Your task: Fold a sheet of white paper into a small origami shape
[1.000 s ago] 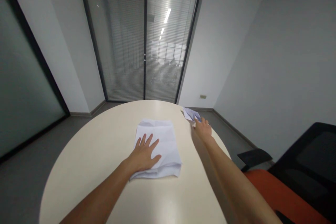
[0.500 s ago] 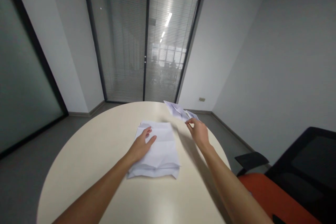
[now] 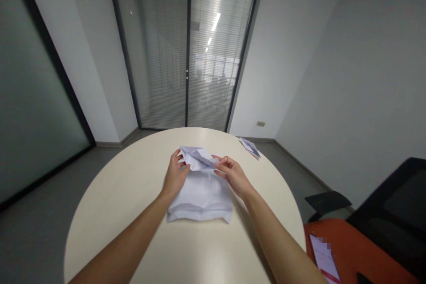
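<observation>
On the round table (image 3: pixel 113 222), beside an orange seat (image 3: pixel 362 244), lie creased white sheets (image 3: pixel 206 193). The seat's red-striped item (image 3: pixel 322 253) is partly pixelated. Over the sheets' far end, left hand (image 3: pixel 175 175) and right hand (image 3: pixel 235 176) pinch a folded paper (image 3: pixel 195 159), its long axis crosswise.

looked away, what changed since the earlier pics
The right hand carried a folded paper leftward over the stack; the left hand lifted off the stack and now holds that paper too. The stack stays on the table; a second paper stays at the right edge.
</observation>
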`<state>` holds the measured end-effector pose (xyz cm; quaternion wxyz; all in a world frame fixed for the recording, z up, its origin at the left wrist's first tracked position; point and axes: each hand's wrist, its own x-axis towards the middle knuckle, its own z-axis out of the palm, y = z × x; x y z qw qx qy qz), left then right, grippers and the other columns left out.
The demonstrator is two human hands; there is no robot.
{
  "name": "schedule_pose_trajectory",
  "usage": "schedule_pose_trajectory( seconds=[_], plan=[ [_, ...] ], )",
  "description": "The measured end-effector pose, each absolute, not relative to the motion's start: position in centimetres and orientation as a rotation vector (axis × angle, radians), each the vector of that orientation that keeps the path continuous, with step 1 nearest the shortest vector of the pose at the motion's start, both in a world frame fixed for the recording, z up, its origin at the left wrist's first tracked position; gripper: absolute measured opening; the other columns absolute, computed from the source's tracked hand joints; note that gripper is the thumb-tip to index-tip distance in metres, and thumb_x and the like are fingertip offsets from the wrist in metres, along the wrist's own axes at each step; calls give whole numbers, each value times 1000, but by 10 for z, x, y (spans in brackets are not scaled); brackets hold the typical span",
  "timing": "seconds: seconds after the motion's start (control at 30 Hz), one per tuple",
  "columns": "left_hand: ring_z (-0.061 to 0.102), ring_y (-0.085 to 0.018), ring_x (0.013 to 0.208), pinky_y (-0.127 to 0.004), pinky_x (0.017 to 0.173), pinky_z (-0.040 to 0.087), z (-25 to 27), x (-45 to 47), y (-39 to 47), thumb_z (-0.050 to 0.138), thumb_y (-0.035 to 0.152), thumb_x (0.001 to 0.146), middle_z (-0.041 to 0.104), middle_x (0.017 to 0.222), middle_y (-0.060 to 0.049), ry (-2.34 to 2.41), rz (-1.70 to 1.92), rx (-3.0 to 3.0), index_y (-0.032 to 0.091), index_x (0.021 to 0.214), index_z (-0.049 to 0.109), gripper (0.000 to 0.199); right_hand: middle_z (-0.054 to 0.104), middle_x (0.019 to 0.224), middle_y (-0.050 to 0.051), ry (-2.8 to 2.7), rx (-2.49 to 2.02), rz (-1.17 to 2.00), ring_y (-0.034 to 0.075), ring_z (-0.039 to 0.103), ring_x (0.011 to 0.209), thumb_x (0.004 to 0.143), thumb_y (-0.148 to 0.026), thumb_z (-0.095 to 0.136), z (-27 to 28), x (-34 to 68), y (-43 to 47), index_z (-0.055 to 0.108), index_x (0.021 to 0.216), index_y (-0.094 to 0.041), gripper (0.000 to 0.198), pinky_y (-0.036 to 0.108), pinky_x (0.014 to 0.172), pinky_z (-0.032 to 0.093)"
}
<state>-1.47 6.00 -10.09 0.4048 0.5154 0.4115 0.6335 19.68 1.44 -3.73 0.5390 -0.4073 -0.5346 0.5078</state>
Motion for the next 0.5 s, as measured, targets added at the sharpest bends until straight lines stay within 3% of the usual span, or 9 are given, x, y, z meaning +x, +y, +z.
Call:
schedule_pose_trajectory(
  seconds=[0.13, 0.27, 0.33, 0.5],
  plan=[
    [66, -20, 105, -32, 88, 55, -105, -13, 58, 72, 14, 72, 52, 139, -14, 1132, 1627, 1273, 28, 153, 18, 98, 70, 126, 10, -1286, -894, 1102, 27, 63, 120, 79, -51, 75, -61, 191, 13, 49, 81, -25, 37, 43, 96, 50],
    [68, -19, 101, -29, 80, 56, -104, -13, 56, 69, 12, 73, 55, 136, -14, 1159, 1625, 1211, 29, 156, 5, 106, 68, 129, 11, -1571, -942, 753, 24, 60, 126, 94, -42, 59, -69, 193, 7, 47, 91, -27, 20, 45, 105, 44],
    [69, -19, 97, -28, 77, 56, -104, -14, 57, 67, 11, 74, 57, 133, -14, 1208, 1595, 1197, 28, 156, 7, 103, 66, 134, 12, -1735, -1017, 614, 23, 60, 126, 98, -35, 52, -66, 193, 1, 47, 95, -27, 10, 45, 104, 44],
    [70, -19, 94, -28, 79, 55, -108, -18, 62, 66, 14, 78, 61, 131, -14, 1284, 1573, 1265, 22, 146, 34, 76, 67, 132, 10, -1914, -1051, 424, 22, 65, 121, 99, -28, 45, -62, 191, -5, 44, 100, -28, 2, 41, 94, 52]
  ],
)
